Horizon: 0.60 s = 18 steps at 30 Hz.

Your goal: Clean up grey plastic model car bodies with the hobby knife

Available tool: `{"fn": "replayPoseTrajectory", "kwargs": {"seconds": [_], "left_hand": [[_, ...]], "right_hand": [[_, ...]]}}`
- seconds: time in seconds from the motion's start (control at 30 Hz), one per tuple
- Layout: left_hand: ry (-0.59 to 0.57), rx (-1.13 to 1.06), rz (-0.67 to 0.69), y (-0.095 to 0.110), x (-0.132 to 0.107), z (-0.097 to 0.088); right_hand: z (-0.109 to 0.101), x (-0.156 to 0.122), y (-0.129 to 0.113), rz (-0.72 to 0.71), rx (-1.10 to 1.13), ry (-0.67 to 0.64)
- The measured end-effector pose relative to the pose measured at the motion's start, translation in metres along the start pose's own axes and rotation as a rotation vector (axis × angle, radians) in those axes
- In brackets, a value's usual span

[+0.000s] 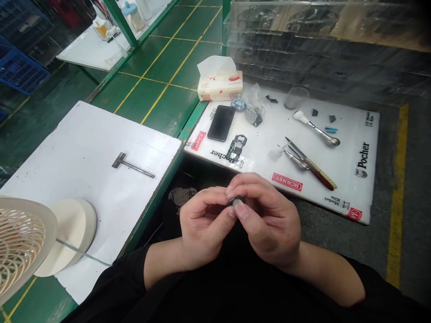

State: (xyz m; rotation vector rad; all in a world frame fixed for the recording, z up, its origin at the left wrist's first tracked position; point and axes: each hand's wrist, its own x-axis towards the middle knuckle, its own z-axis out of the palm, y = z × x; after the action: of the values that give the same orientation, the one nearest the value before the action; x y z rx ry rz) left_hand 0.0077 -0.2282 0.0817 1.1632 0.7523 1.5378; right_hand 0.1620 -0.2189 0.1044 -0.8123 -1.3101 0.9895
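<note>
My left hand (204, 224) and my right hand (269, 220) meet in front of my body, off the near edge of the board. Between their fingertips is a small dark part (236, 200), pinched from both sides and mostly covered by the fingers, so its exact kind does not show. Just beyond my hands, a dark model car body (237, 148) lies on the white printed board (259, 148). To its right are tweezers (296, 160) and a knife-like tool with a patterned handle (318, 172).
A phone (221, 123), a tissue pack (220, 85), a plastic bag of parts (254, 110), a clear cup (296, 98) and a white-tipped metal tool (316, 128) occupy the board. On the left table are a small hammer-shaped tool (133, 166) and a fan (23, 242).
</note>
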Motion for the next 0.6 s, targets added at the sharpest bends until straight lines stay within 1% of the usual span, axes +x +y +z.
{"fn": "replayPoseTrajectory", "kwargs": {"seconds": [0.2,0.27,0.33,0.4,0.5,0.6], "left_hand": [[0.017,0.168,0.070,0.002,-0.001,0.000],[0.026,0.203,0.068,0.001,-0.002,-0.001],[0.039,0.192,0.029,0.001,-0.002,-0.002],[0.044,0.136,-0.031,0.002,-0.001,-0.005],[0.015,0.049,-0.126,0.002,0.002,-0.009],[0.004,0.037,-0.200,0.001,0.005,-0.012]], "right_hand": [[0.003,-0.003,0.001,0.014,0.037,0.020],[0.002,-0.003,0.000,0.026,0.048,0.014],[0.001,-0.002,0.000,0.051,0.046,0.007],[-0.003,-0.002,0.000,0.075,0.028,-0.014],[-0.011,-0.002,0.001,0.092,-0.021,-0.054],[-0.019,-0.001,0.003,0.101,-0.088,-0.066]]}}
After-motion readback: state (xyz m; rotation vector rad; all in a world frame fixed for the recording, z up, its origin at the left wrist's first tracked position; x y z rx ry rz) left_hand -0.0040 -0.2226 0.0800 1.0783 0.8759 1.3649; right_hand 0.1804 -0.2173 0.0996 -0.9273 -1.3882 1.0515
